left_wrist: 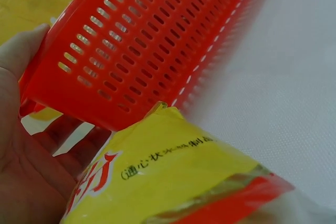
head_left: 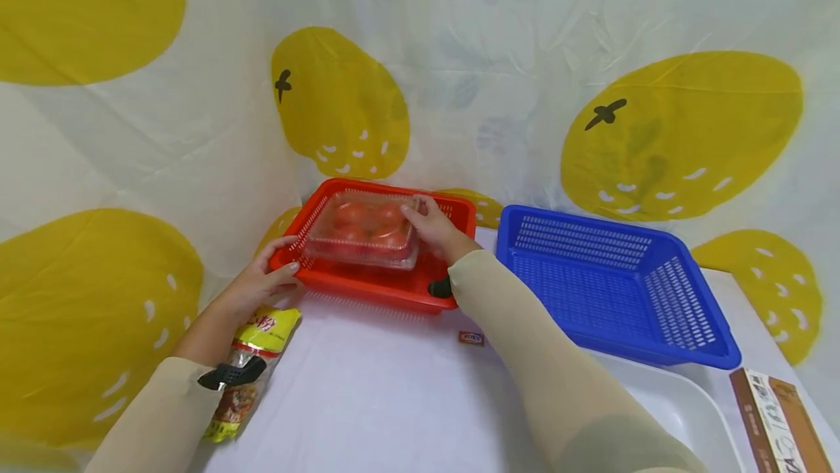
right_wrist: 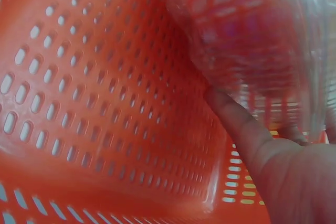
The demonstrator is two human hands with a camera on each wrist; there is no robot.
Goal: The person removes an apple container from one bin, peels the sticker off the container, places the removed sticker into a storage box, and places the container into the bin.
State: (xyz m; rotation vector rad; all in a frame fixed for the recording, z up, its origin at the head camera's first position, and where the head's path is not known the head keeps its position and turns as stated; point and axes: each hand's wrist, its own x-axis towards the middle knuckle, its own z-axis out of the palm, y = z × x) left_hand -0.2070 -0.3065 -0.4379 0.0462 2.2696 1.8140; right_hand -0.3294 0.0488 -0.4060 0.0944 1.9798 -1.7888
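Note:
A clear plastic box of tomatoes (head_left: 362,231) sits tilted within the red basket (head_left: 377,299), above its floor. My right hand (head_left: 438,231) holds the box by its right end; the right wrist view has the thumb on the clear plastic (right_wrist: 252,51). At the basket's left front corner, my left hand (head_left: 259,285) grips the rim. In the left wrist view the thumb lies on the rim's outside and the other fingers go beneath it. A yellow-topped food packet (head_left: 265,331) lies under my left forearm, its top end close to the basket.
Right of the red basket stands a blue basket (head_left: 580,331). In front of that is a white tray (head_left: 702,404), partly covered by my right sleeve. A brown box (head_left: 781,422) lies at the far right. A small red packet (head_left: 471,338) is on the white table.

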